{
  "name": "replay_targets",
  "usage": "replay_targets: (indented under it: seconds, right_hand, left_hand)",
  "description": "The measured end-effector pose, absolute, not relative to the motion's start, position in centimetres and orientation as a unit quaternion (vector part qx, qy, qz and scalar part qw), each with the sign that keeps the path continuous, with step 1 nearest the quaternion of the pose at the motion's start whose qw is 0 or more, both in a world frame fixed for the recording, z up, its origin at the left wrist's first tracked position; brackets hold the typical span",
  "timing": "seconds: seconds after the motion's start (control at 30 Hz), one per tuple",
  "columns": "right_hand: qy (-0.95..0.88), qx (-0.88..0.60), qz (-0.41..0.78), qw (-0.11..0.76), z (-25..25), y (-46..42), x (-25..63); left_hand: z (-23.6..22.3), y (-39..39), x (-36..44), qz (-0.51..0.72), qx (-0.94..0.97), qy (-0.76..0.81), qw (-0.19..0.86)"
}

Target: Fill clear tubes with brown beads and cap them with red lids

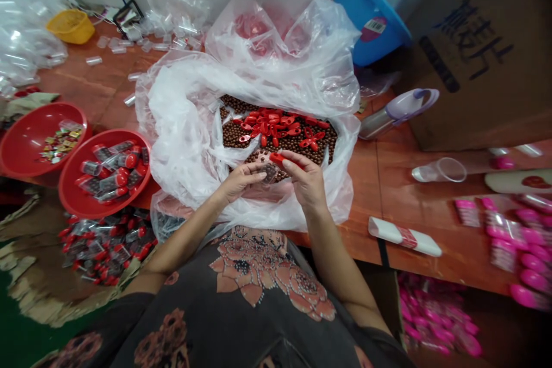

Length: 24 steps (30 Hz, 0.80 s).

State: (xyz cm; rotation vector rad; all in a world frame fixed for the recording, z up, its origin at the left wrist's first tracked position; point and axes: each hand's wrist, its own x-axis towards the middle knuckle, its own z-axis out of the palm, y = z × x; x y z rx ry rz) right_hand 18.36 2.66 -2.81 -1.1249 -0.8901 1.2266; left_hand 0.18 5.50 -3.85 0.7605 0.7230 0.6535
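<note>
Both hands work low over the mouth of a clear plastic bag [181, 144], just above its contents. The left hand [241, 181] is cupped, palm up, with a small clear packet [269, 172] resting against the fingers; the packet seems to hold brown balls. The right hand [304, 178] is closed in a pinch on a red plastic piece [276, 158], which sits at the packet's upper edge, touching it or just beside it.

In the open bag lies a layer of brown balls [235, 135], with loose red pieces [276, 126] scattered on top. The bag sits on an orange-brown tabletop [103, 86].

To the left stand two red bowls. The nearer bowl [69, 195] holds capped clear tubes [112, 171]; the farther one [43, 112] holds small colored packets [60, 146]. More red-capped tubes [107, 247] lie on cardboard [34, 293] below the tabletop's edge. Pink-capped items [509, 230] lie to the right. A blue tub [371, 17] and a carton [474, 52] stand beyond the bag.
</note>
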Motion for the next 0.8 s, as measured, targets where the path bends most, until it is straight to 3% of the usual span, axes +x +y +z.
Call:
replay_targets:
  seconds: [0.2,0.47,0.8]
  right_hand:
    - [-0.554,-0.485,0.435,0.518,-2.3,2.1,18.9]
    - [-0.589,-0.499,0.345,0.534,-2.9,1.6,19.0]
    - [-0.736,-0.471,0.155,0.46,-3.6,1.4,20.3]
  left_hand:
    - [-4.1,5.2,-0.1,0.327,0.417,0.353,0.772]
    - [-2.6,5.0,-0.3,0.313,0.489,0.366,0.728]
    - [-2.3,4.9,-0.1,0.319,0.502,0.375,0.711]
